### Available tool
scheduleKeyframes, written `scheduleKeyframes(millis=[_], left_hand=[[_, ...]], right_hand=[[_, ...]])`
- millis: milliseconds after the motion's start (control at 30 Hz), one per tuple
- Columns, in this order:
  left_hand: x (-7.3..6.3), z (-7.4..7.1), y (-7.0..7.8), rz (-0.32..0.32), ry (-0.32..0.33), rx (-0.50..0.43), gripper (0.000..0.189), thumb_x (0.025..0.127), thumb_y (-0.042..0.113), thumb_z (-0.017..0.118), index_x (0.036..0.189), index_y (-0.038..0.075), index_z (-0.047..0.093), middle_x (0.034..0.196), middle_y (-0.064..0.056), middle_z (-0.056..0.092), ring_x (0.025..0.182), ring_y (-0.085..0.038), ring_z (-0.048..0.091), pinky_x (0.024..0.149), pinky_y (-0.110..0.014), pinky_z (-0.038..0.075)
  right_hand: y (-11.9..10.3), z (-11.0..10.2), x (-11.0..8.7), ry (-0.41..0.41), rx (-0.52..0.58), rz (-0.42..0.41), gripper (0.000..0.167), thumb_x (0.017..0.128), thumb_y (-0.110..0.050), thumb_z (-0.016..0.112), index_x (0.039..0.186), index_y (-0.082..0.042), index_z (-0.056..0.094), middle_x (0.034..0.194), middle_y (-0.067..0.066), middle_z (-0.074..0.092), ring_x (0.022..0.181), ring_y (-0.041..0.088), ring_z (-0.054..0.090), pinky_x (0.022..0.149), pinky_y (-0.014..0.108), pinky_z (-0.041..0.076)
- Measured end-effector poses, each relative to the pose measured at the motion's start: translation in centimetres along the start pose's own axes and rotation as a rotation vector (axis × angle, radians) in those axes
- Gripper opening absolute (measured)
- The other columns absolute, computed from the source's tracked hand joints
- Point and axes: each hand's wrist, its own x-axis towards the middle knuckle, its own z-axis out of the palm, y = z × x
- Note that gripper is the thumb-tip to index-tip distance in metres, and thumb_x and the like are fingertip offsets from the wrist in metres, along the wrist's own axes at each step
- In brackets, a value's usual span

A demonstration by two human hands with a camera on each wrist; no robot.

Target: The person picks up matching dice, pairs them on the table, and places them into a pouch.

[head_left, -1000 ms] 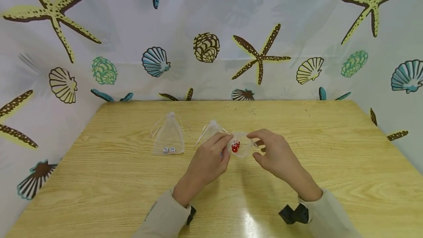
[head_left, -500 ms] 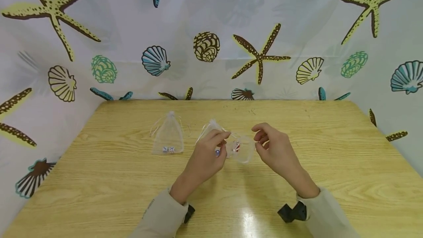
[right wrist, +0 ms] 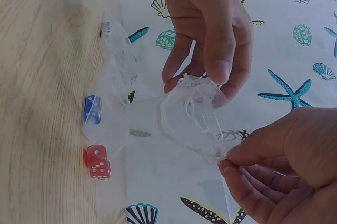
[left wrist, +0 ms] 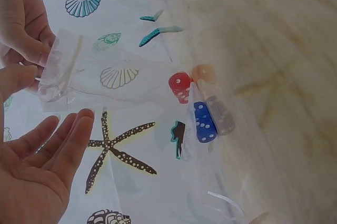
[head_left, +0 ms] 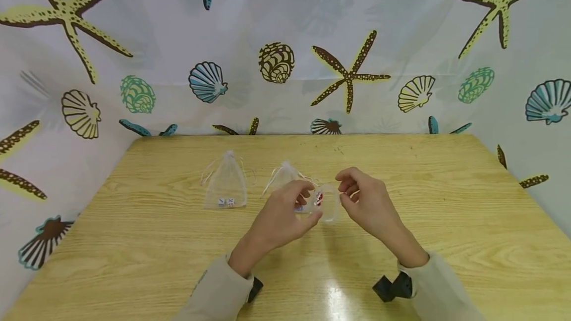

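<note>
A sheer white drawstring pouch (right wrist: 189,124) with red dice (head_left: 318,198) at its bottom lies between my hands. My right hand (head_left: 368,202) pinches the gathered mouth edge by its cord, thumb against index finger. Beside the pouch, my left hand (head_left: 281,209) has its thumb and fingers spread apart, fingertips close to the mouth in the right wrist view. Behind that hand is a second sheer pouch (head_left: 284,175), partly hidden, with blue dice (left wrist: 204,122) in it. In the left wrist view, a red die (left wrist: 180,86) appears next to the blue ones.
Farther left on the wooden table (head_left: 156,241) lies a third sheer pouch (head_left: 226,180), its top drawn together and two white dice (head_left: 226,202) at the bottom. A cloth printed with shells and starfish (head_left: 250,24) surrounds the back and sides.
My left fingers and thumb, close together before, have spread apart. My right hand drew back slightly from the pouch, then came a little left. The red dice's pouch has turned.
</note>
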Motion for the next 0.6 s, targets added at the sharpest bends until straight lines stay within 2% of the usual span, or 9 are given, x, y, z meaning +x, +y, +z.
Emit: scheduleKeyframes(millis=[267, 400, 500, 600], left_hand=[[0.15, -0.14, 0.08, -0.005, 0.018, 0.008, 0.012, 0.086, 0.004, 0.065, 0.098, 0.002, 0.064, 0.085, -0.005, 0.066, 0.072, -0.015, 0.064, 0.066, -0.022, 0.054], [0.15, -0.24, 0.07, -0.030, 0.019, -0.007, 0.005, 0.087, 0.003, 0.065, 0.091, 0.005, 0.067, 0.082, -0.005, 0.069, 0.071, -0.012, 0.065, 0.063, -0.017, 0.052], [0.16, -0.41, 0.06, -0.067, 0.051, -0.061, 0.005, 0.088, 0.004, 0.065, 0.090, 0.006, 0.069, 0.079, -0.006, 0.070, 0.068, -0.013, 0.066, 0.061, -0.016, 0.052], [0.18, -0.59, -0.07, -0.116, 0.118, -0.130, 0.006, 0.090, 0.005, 0.063, 0.089, 0.005, 0.069, 0.076, -0.008, 0.070, 0.065, -0.016, 0.067, 0.061, -0.018, 0.053]], right_hand=[[-0.01, -0.26, 0.04, -0.003, -0.005, 0.021, 0.022, 0.082, 0.006, 0.065, 0.103, 0.000, 0.062, 0.082, 0.010, 0.063, 0.073, 0.019, 0.064, 0.066, 0.034, 0.056], [-0.03, -0.37, 0.09, -0.005, -0.005, 0.022, 0.021, 0.083, 0.005, 0.065, 0.103, 0.000, 0.062, 0.082, 0.011, 0.063, 0.073, 0.019, 0.064, 0.066, 0.035, 0.056], [-0.01, -0.53, 0.11, -0.007, -0.009, 0.029, 0.021, 0.083, 0.005, 0.065, 0.103, 0.001, 0.062, 0.083, 0.010, 0.063, 0.074, 0.020, 0.064, 0.067, 0.035, 0.057], [0.09, -0.82, 0.12, -0.009, -0.010, 0.045, 0.021, 0.083, 0.006, 0.064, 0.103, 0.001, 0.062, 0.083, 0.010, 0.063, 0.074, 0.020, 0.065, 0.068, 0.035, 0.057]])
